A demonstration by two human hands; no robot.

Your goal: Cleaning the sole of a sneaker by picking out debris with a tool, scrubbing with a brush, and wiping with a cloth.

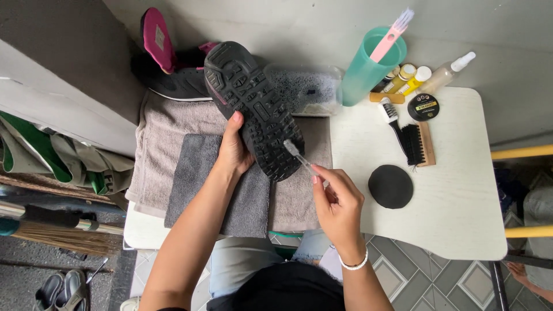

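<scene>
Shoe (253, 106) upper hidden behind left hand (233, 152).

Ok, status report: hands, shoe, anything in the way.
Left hand grips black shoe, sole up. Right hand holds clear toothbrush, bristles on sole. Grey towel underneath. Nothing in the way.

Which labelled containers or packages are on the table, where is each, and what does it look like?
Round tin: right of the teal cup, black lid with a yellow-edged label.
Small bottles: behind the tin, yellow with pale caps.
Spray bottle: right of them, beige, white nozzle.
</scene>
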